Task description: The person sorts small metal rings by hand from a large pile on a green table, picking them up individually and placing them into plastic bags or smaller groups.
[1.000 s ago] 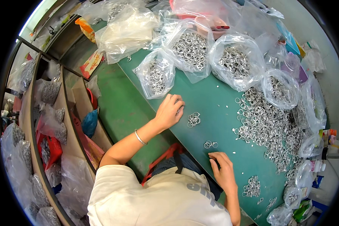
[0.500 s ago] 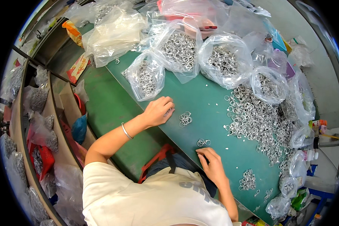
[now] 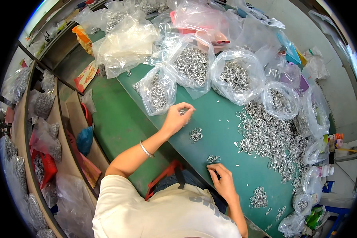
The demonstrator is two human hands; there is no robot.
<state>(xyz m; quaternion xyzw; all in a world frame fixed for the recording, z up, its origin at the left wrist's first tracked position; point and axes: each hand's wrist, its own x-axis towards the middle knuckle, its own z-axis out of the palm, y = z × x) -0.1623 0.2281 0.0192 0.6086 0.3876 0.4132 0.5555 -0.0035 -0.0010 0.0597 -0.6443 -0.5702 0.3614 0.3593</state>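
Note:
Curled around a few silver metal rings [image 3: 182,112], my left hand [image 3: 177,120] hovers at the table's near edge, just beside an open clear bag of rings [image 3: 158,93]. A small cluster of rings [image 3: 195,135] lies on the green table right of that hand. Nearer me, my right hand [image 3: 223,181] rests at the table edge with thumb and fingers apart and nothing visible in them. Just beyond its fingertips sits a small group of rings [image 3: 213,159]. Farther right spreads a large loose heap of metal rings [image 3: 271,137].
Open plastic bags full of rings [image 3: 191,66] line the table's [image 3: 210,119] far side, with a pink basin [image 3: 211,37] behind them. A smaller ring pile [image 3: 258,197] lies near the right. Shelves [image 3: 63,119] with bagged parts stand at the left.
My left hand has shifted right over the table and turned, showing the rings in its fingers. The right hand has barely moved. The whole view has tilted slightly.

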